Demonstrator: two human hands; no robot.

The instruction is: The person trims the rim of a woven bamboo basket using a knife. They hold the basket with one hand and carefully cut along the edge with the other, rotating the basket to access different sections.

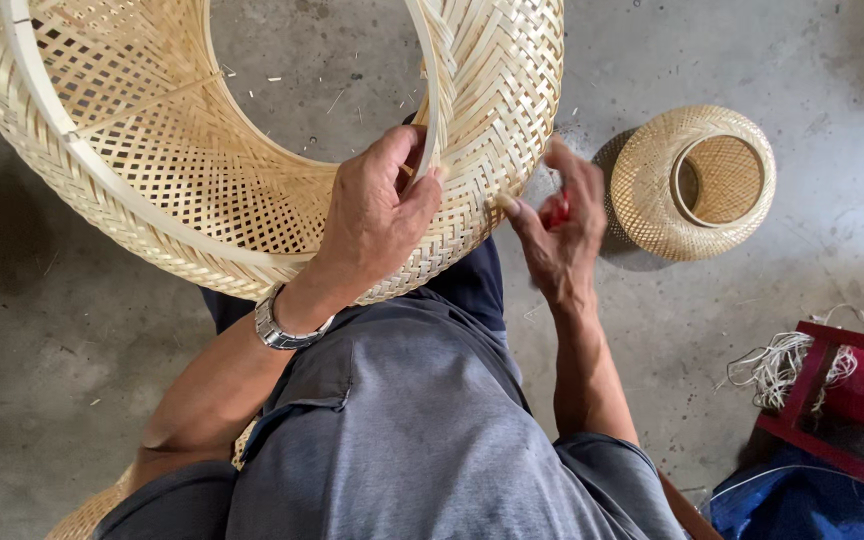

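Large woven basket rests on lap, rim toward hands; left hand pinches rim hoop, nearer; right hand beside outer wall, curled around small red tool.

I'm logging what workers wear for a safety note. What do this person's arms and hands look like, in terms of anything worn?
Both hands are bare, no gloves. The left hand has a silver metal link watch on its wrist. The right hand wears nothing visible. Both forearms are uncovered; no sleeves reach them in this view. No rings show.
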